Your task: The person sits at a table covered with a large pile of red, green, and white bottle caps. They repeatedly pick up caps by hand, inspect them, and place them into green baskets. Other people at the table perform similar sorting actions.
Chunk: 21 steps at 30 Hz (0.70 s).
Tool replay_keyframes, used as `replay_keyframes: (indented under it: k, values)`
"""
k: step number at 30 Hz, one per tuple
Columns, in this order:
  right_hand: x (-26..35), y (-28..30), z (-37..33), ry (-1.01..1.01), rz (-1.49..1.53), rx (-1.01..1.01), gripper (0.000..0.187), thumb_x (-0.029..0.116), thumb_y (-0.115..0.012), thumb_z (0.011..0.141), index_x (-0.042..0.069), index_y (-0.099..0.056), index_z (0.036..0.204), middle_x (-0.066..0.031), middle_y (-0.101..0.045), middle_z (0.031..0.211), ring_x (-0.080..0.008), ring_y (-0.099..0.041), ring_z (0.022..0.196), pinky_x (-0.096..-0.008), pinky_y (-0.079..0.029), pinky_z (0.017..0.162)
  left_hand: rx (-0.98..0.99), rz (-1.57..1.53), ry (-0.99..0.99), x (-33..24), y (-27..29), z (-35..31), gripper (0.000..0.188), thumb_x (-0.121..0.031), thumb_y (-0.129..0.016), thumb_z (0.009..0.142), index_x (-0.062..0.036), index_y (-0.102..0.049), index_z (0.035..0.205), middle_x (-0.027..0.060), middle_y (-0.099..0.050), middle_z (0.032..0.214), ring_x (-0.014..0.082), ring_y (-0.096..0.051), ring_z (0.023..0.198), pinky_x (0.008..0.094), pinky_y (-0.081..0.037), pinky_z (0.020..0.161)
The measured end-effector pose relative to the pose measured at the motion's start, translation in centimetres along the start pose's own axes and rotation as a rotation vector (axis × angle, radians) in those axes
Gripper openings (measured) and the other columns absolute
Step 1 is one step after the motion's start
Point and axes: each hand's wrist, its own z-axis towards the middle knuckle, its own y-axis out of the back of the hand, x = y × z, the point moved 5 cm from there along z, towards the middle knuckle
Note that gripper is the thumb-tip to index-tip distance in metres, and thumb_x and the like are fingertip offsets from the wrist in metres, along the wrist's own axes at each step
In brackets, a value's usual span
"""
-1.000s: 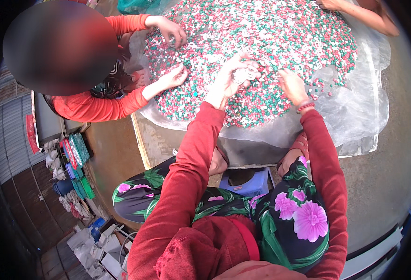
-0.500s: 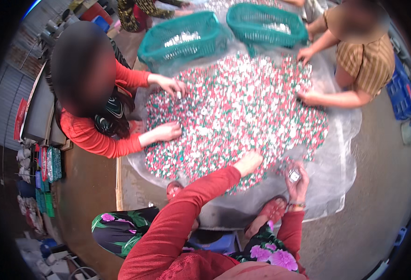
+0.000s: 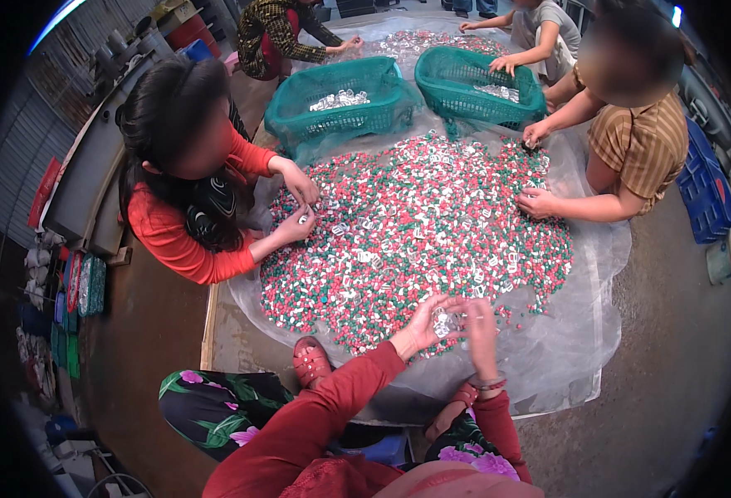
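Observation:
A wide heap of small red, green and white pellets point(image 3: 365, 282), with silvery frame-shaped pieces mixed in, covers the pale mesh sheet point(image 3: 560, 336) before me. Just above the heap's near edge, my left hand point(image 3: 419, 328) is closed round a small cluster of shiny silvery pieces point(image 3: 443, 322). Close beside it, my right hand point(image 3: 481, 336) is raised with its fingers toward that cluster; motion smears the fingers, so whether they hold anything is unclear.
Two green baskets point(image 3: 299, 123) point(image 3: 440, 91) with silvery pieces stand beyond the heap. A co-worker in orange-red point(image 3: 162, 228) crouches left, one in striped brown point(image 3: 643, 145) right; others work farther back. Blue crates point(image 3: 701, 187) stand at right.
My left hand has lifted off the heap and come nearer. My right hand has moved left to meet it. The silvery pieces, earlier in my right hand, now show at my left. The view has shifted slightly.

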Motion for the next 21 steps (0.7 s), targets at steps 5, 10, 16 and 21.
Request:
replay_keyframes:
  k: [5, 10, 16, 21]
  values:
    - [1.6, -4.0, -1.7, 0.449, -0.66, 0.056, 0.025, 0.021, -0.055, 0.084, 0.003, -0.056, 0.101, -0.0138, -0.049, 0.115, -0.0327, -0.039, 0.115, -0.0496, -0.029, 0.098, -0.074, -0.4, -0.207, 2.0, 5.0, 1.0, 0.032, -0.031, -0.048, 0.088, -0.0037, -0.061, 0.1, 0.0107, -0.062, 0.102, 0.0268, -0.059, 0.099, 0.0423, -0.047, 0.092]
    - [0.6, 0.4, -0.7, 0.207, -0.41, -0.158, 0.027, 0.019, -0.04, 0.094, 0.002, -0.056, 0.107, -0.0153, -0.051, 0.113, -0.0309, -0.043, 0.113, -0.047, -0.026, 0.101, 0.246, -0.685, -0.358, -12.0, -0.2, 4.6, 0.028, -0.022, -0.048, 0.087, 0.0024, -0.061, 0.093, 0.0171, -0.063, 0.091, 0.0309, -0.059, 0.094, 0.0431, -0.052, 0.084]
    - [-3.4, 0.1, 0.2, 0.115, -0.262, -0.214, 0.033, 0.019, -0.033, 0.097, 0.0, -0.053, 0.115, -0.0159, -0.052, 0.113, -0.0296, -0.046, 0.112, -0.0399, -0.026, 0.103, 0.131, -0.003, -0.919, -40.1, -15.7, 0.0, 0.066, -0.052, -0.039, 0.091, 0.0017, -0.032, 0.129, 0.0255, -0.046, 0.125, 0.0452, -0.047, 0.113, 0.0568, -0.043, 0.091]
    - [-7.1, 1.7, 1.0, -0.093, -0.238, -0.118, 0.037, 0.011, -0.054, 0.091, 0.002, -0.048, 0.126, -0.0119, -0.056, 0.11, -0.0175, -0.054, 0.101, -0.0288, -0.045, 0.085, 0.18, 0.829, -0.276, -27.9, -8.1, -3.0, 0.037, -0.036, -0.048, 0.092, -0.0076, -0.051, 0.116, 0.0139, -0.054, 0.118, 0.0253, -0.056, 0.102, 0.0391, -0.049, 0.083]
